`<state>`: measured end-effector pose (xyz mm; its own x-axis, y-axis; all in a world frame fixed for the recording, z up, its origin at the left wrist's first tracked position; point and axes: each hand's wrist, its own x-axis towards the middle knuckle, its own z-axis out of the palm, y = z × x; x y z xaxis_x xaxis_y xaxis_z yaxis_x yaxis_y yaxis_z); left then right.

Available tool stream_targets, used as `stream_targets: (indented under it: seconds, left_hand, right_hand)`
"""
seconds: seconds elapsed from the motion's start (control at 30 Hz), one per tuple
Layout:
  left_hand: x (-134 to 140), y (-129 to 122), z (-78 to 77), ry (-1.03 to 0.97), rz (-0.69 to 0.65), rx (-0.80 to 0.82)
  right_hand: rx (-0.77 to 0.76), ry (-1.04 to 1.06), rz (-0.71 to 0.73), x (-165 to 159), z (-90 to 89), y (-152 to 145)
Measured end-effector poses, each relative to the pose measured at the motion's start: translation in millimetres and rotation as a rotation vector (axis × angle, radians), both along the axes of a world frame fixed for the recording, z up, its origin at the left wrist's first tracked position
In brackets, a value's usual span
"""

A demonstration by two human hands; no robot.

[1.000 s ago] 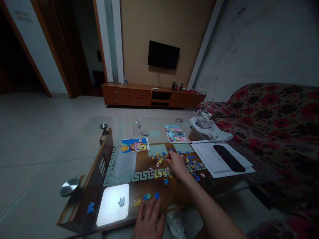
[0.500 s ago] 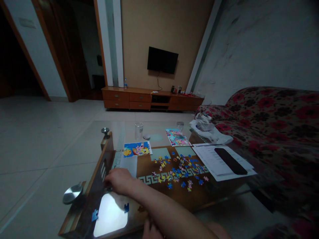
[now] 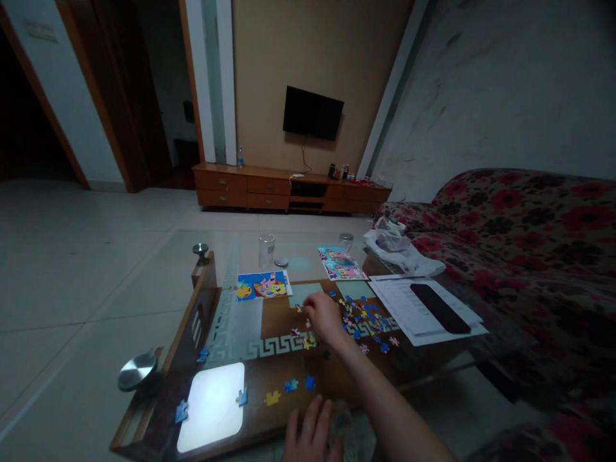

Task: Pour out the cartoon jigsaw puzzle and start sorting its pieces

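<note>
My right hand (image 3: 322, 314) is over the glass table, at the left edge of a scatter of jigsaw puzzle pieces (image 3: 368, 314). Its fingers are pinched together beside a small puzzle piece (image 3: 298, 308); what they hold, if anything, is hidden. At the near edge my left hand (image 3: 310, 433) lies with fingers spread, holding nothing. Just beyond it are a yellow piece (image 3: 273, 398) and two blue pieces (image 3: 309, 383). More blue pieces lie on the left: one at the far left (image 3: 203, 355), and two at the sides of a bright white panel (image 3: 212, 407).
Beyond the pieces lie a cartoon picture card (image 3: 262, 285), a second card (image 3: 341, 263), a glass jar (image 3: 266, 250) and its lid (image 3: 282, 262). Papers (image 3: 404, 321) with a black phone-like slab (image 3: 440, 309) and a plastic bag (image 3: 399, 247) are at right, beside a flowered sofa (image 3: 520, 218).
My right hand has swung from the table's left side to the loose pieces. A blue piece now shows where it was. My left hand, partly hidden under the arm before, now shows spread fingers.
</note>
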<state>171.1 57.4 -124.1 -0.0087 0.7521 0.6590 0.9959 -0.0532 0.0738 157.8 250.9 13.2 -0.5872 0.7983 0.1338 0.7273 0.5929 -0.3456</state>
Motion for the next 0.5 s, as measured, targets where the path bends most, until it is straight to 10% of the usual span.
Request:
stream_targets:
  seconds: [0.13,0.5]
  left_hand:
    - [-10.0,0.7,2.8,0.003,-0.008,0.016]
    - [-24.7,0.9,-1.4,0.087,-0.078,0.043]
  right_hand:
    - [-0.030,-0.061,-0.216,40.7,-6.6,38.8]
    - [-0.033,-0.134,-0.070,31.5,-16.7,44.9]
